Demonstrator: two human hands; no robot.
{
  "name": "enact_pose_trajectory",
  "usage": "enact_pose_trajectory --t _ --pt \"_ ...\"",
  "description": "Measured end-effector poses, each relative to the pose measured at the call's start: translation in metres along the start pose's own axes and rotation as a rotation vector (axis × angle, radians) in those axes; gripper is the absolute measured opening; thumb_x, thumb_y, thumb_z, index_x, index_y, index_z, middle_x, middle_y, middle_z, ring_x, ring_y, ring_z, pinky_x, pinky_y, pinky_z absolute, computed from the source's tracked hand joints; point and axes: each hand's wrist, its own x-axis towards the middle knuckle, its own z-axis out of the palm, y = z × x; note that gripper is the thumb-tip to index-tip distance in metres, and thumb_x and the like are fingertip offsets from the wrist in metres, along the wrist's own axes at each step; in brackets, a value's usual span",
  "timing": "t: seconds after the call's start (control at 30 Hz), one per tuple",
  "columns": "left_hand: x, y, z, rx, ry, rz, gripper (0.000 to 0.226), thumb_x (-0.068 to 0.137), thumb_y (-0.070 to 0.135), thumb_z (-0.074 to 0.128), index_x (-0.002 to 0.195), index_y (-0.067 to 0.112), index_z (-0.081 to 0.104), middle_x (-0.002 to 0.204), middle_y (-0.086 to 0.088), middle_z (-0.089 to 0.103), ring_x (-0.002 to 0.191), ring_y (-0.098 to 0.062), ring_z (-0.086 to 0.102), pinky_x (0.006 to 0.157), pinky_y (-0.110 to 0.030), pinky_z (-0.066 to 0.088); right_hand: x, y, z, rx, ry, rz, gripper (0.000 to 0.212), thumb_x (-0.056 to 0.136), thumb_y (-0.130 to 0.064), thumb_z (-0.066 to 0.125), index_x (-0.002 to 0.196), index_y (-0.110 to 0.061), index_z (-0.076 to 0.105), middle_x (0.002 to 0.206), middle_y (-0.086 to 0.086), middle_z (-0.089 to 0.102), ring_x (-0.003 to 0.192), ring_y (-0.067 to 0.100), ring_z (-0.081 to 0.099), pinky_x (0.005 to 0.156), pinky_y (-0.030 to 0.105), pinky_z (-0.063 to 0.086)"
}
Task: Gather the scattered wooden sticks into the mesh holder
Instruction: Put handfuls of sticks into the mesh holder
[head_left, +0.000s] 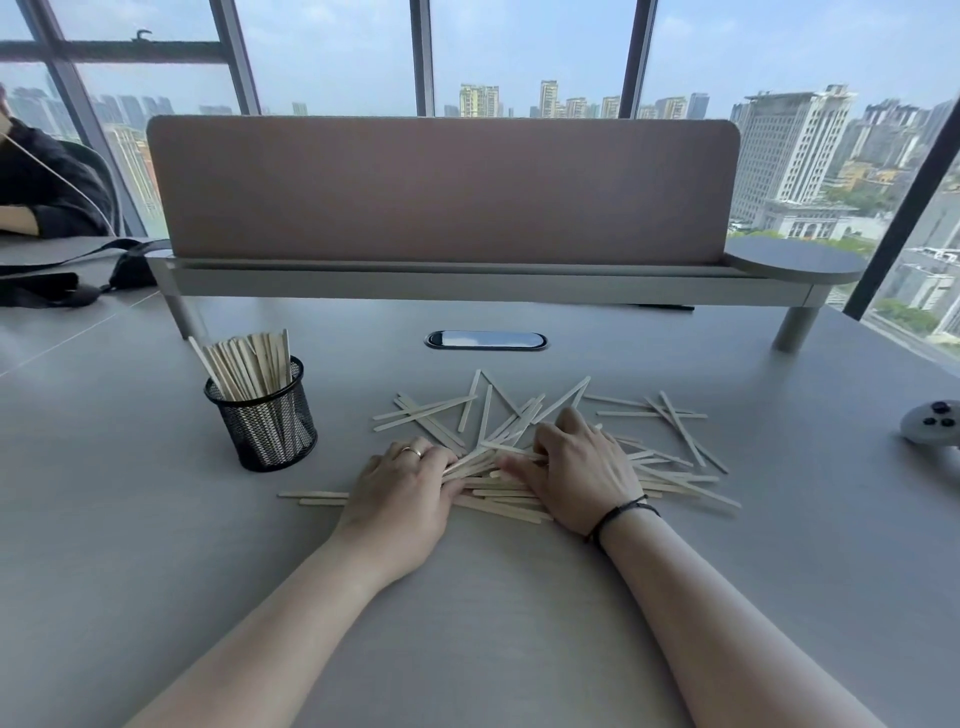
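Both hands are down flat on the grey counter, palms over a loose heap of wooden sticks. The left hand, a ring on one finger, lies on the heap's left end with its fingers bent and pressed in among the sticks; the right hand, a dark cord bracelet at its wrist, covers the heap's middle with fingers spread and curled slightly toward the left hand. Neither has lifted anything, and I cannot tell whether either actually has a grip on any stick. Sticks fan out beyond both hands: a couple poke out to the left of the left hand, more cross each other behind the hands and trail off to the right. The black mesh holder stands upright to the left of the heap, apart from it, already stuffed with a leaning bundle of sticks. At the far right edge sits a pale game controller.
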Motion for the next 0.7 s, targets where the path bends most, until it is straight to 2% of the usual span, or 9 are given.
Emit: enact_pose_trajectory --t 0.1,0.2,0.3,0.37,0.43,0.53,0.63,0.7 --pt "0.002 0.005 0.000 0.140 0.005 0.057 0.017 0.093 0.030 0.062 0.102 0.017 0.068 0.093 -0.006 0.063 0.089 -0.032 0.062 0.073 -0.042 0.048 0.002 0.001 0.001 -0.002 0.039 -0.007 0.058 0.078 -0.084 0.033 0.074 -0.028 0.046 0.093 -0.001 0.051 0.100 0.028 0.053 0.082 0.036 0.040" --pt "0.001 0.008 -0.004 0.216 0.005 0.083 0.005 0.087 0.020 0.068 0.090 0.018 0.066 0.087 -0.005 0.060 0.080 -0.031 0.061 0.066 -0.040 0.048 0.002 0.000 0.002 -0.044 0.088 -0.020 0.063 0.075 -0.088 0.026 0.069 -0.028 0.046 0.092 -0.002 0.061 0.103 0.026 0.051 0.087 0.037 0.038" --pt "0.000 0.006 -0.008 0.257 0.021 0.089 0.014 0.078 0.009 0.073 0.080 0.018 0.062 0.082 -0.005 0.058 0.073 -0.030 0.059 0.060 -0.038 0.048 0.003 0.002 0.002 -0.054 0.122 -0.012 0.077 0.066 -0.094 0.011 0.060 -0.023 0.040 0.084 -0.005 0.065 0.098 0.023 0.053 0.086 0.038 0.035" --pt "-0.001 0.003 -0.012 0.274 0.041 0.101 0.014 0.081 0.008 0.071 0.080 0.017 0.060 0.081 -0.006 0.058 0.073 -0.030 0.058 0.060 -0.039 0.048 0.003 0.004 0.000 -0.034 0.139 -0.017 0.080 0.065 -0.095 0.005 0.057 -0.021 0.036 0.074 -0.003 0.065 0.089 0.024 0.057 0.081 0.037 0.034" --pt "-0.003 -0.001 -0.016 0.286 0.053 0.101 0.013 0.083 0.007 0.068 0.082 0.016 0.058 0.083 -0.006 0.058 0.074 -0.030 0.058 0.060 -0.039 0.048 0.002 0.004 -0.003 0.019 0.133 -0.009 0.077 0.069 -0.092 0.014 0.058 -0.019 0.035 0.070 0.000 0.064 0.080 0.030 0.061 0.070 0.036 0.034" --pt "-0.007 -0.006 -0.023 0.275 0.054 0.072 0.018 0.081 0.003 0.067 0.082 0.016 0.054 0.084 -0.006 0.058 0.076 -0.030 0.058 0.062 -0.038 0.048 0.000 0.005 -0.007 0.072 0.149 0.051 0.072 0.074 -0.086 0.027 0.059 -0.017 0.037 0.073 0.006 0.067 0.078 0.035 0.062 0.058 0.035 0.033" --pt "-0.009 -0.014 -0.027 0.229 0.059 0.060 0.019 0.085 0.004 0.062 0.083 0.018 0.049 0.082 -0.005 0.059 0.075 -0.031 0.058 0.061 -0.038 0.046 0.000 0.003 -0.009 0.065 0.179 0.081 0.075 0.069 -0.088 0.018 0.059 -0.017 0.039 0.074 0.008 0.067 0.079 0.036 0.063 0.056 0.035 0.034" --pt "-0.010 -0.017 -0.030 0.183 0.073 0.050 0.020 0.092 0.008 0.057 0.082 0.019 0.043 0.073 -0.005 0.059 0.066 -0.033 0.059 0.055 -0.034 0.038 0.000 0.002 -0.010 0.062 0.195 0.085 0.079 0.066 -0.090 0.012 0.061 -0.017 0.042 0.072 0.008 0.067 0.077 0.036 0.063 0.056 0.035 0.034"
